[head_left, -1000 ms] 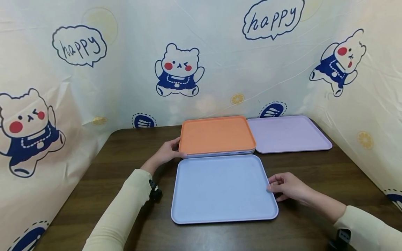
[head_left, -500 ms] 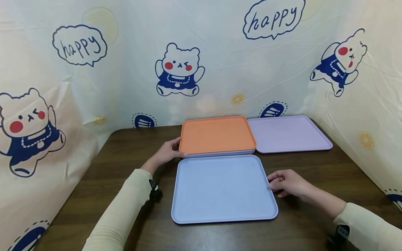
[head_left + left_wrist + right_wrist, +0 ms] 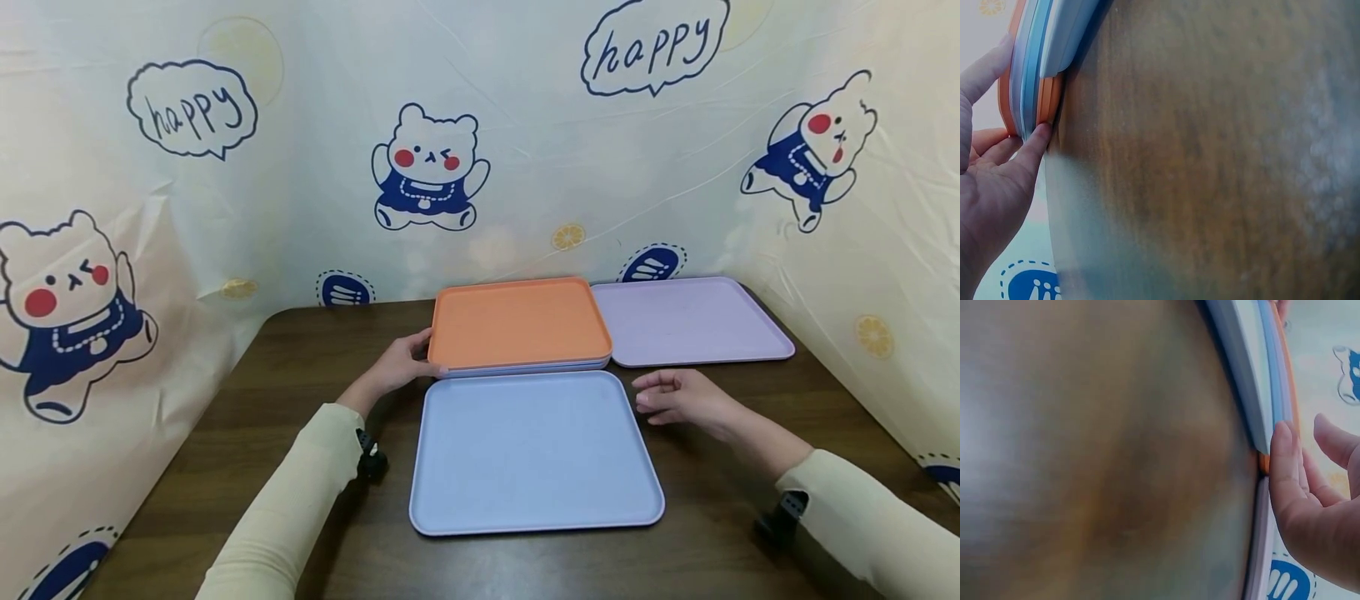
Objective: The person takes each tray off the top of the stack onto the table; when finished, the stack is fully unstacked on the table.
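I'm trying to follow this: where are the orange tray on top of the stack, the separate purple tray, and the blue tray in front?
Orange tray [image 3: 520, 323]: head view, middle of its flat face.
Purple tray [image 3: 693, 322]: head view, middle of its flat face.
Blue tray [image 3: 536, 452]: head view, middle of its flat face.

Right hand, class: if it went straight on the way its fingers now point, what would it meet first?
Probably the front blue tray, near its far right corner; height is unclear, so the right hand might clear it towards the orange-topped stack.
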`<state>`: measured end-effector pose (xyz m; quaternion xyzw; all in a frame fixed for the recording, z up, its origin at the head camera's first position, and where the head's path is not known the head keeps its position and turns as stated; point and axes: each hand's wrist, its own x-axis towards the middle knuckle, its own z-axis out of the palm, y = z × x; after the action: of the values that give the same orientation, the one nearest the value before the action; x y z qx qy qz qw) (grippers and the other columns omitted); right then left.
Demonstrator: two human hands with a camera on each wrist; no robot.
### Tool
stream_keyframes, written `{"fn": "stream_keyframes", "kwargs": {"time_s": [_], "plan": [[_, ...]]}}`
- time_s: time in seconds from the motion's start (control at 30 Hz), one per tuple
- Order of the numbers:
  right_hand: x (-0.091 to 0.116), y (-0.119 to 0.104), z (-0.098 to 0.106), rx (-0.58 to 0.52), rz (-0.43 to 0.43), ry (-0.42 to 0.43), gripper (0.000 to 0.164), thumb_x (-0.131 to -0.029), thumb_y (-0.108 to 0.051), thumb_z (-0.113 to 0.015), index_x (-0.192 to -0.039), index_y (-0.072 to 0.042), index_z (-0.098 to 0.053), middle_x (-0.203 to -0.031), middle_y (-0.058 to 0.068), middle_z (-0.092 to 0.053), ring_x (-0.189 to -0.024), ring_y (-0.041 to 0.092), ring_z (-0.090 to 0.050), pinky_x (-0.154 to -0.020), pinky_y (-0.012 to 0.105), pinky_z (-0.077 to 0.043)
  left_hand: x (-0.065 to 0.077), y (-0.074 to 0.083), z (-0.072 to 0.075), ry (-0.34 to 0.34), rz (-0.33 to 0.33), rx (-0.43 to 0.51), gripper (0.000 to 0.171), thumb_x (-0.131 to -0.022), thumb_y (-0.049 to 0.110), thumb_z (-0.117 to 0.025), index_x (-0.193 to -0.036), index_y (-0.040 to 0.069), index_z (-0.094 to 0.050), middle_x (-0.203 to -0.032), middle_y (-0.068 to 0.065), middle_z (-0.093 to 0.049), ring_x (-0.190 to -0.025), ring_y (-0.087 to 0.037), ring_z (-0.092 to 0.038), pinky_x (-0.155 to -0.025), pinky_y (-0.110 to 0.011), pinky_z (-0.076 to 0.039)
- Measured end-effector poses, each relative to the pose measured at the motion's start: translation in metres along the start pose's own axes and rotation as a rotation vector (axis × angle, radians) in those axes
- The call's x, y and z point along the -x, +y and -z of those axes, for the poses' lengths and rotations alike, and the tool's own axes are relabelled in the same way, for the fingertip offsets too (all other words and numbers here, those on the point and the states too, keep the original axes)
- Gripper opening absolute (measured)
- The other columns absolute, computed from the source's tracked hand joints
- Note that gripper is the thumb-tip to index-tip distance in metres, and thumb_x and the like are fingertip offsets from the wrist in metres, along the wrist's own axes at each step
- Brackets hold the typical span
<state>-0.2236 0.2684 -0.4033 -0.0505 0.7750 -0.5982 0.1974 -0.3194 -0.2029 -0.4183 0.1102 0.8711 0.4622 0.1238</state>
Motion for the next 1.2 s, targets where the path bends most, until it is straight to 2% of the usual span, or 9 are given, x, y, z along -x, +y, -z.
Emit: {"fn": "stream_keyframes", "kwargs": {"time_s": [0.17, 0.4, 0.6, 0.77, 1.03, 1.2], "plan": [[-0.019, -0.008, 0.006, 0.003, 0.024, 0.037, 0.053, -0.096, -0.016, -0.063, -0.134, 0.014, -0.043, -0.12, 0.025, -0.058, -0.1, 0.024, -0.064, -0.085, 0.04, -0.054, 0.0, -0.001, -0.001, 0.004, 0.007, 0.0, 0.097, -0.079, 0.039, -0.081, -0.155, 0.015, -0.025, -0.154, -0.011, -0.034, -0.14, -0.03, -0.031, -0.109, -0.053, -0.028], [-0.045, -0.022, 0.008, -0.01, 0.04, 0.089, 0.049, -0.098, -0.014, -0.059, -0.135, 0.013, -0.043, -0.13, 0.031, -0.049, -0.111, 0.03, -0.06, -0.088, 0.037, -0.052, 0.003, -0.001, -0.002, -0.002, 0.0, 0.004, 0.094, -0.081, 0.037, -0.08, -0.155, 0.013, -0.026, -0.153, -0.011, -0.035, -0.139, -0.03, -0.031, -0.109, -0.053, -0.029], [-0.071, -0.035, 0.01, 0.018, 0.01, 0.181, 0.048, -0.098, -0.015, -0.059, -0.138, 0.008, -0.044, -0.135, 0.026, -0.046, -0.118, 0.033, -0.053, -0.094, 0.038, -0.048, 0.002, 0.0, -0.001, 0.001, -0.005, 0.021, 0.093, -0.081, 0.035, -0.08, -0.155, 0.014, -0.026, -0.153, -0.012, -0.034, -0.139, -0.031, -0.031, -0.109, -0.053, -0.029], [-0.093, -0.04, 0.01, -0.009, -0.028, 0.243, 0.049, -0.099, -0.016, -0.058, -0.141, 0.003, -0.044, -0.139, 0.022, -0.045, -0.125, 0.034, -0.047, -0.099, 0.041, -0.045, 0.002, 0.0, 0.0, 0.003, -0.005, 0.008, 0.095, -0.081, 0.037, -0.08, -0.155, 0.015, -0.026, -0.153, -0.01, -0.035, -0.139, -0.03, -0.031, -0.109, -0.053, -0.03], [-0.117, -0.046, 0.001, 0.065, -0.049, 0.303, 0.049, -0.098, -0.019, -0.06, -0.141, 0.0, -0.045, -0.138, 0.021, -0.047, -0.123, 0.033, -0.05, -0.1, 0.04, -0.045, 0.002, 0.001, 0.0, -0.003, -0.023, 0.002, 0.094, -0.082, 0.036, -0.079, -0.155, 0.014, -0.025, -0.154, -0.01, -0.034, -0.14, -0.029, -0.031, -0.11, -0.051, -0.029], [-0.126, -0.045, -0.003, 0.085, -0.04, 0.325, 0.051, -0.097, -0.017, -0.061, -0.141, 0.004, -0.043, -0.137, 0.024, -0.047, -0.12, 0.034, -0.051, -0.099, 0.041, -0.045, 0.001, 0.0, -0.001, 0.006, -0.019, 0.005, 0.093, -0.082, 0.034, -0.079, -0.155, 0.013, -0.026, -0.153, -0.01, -0.035, -0.139, -0.026, -0.032, -0.11, -0.048, -0.03]]}}
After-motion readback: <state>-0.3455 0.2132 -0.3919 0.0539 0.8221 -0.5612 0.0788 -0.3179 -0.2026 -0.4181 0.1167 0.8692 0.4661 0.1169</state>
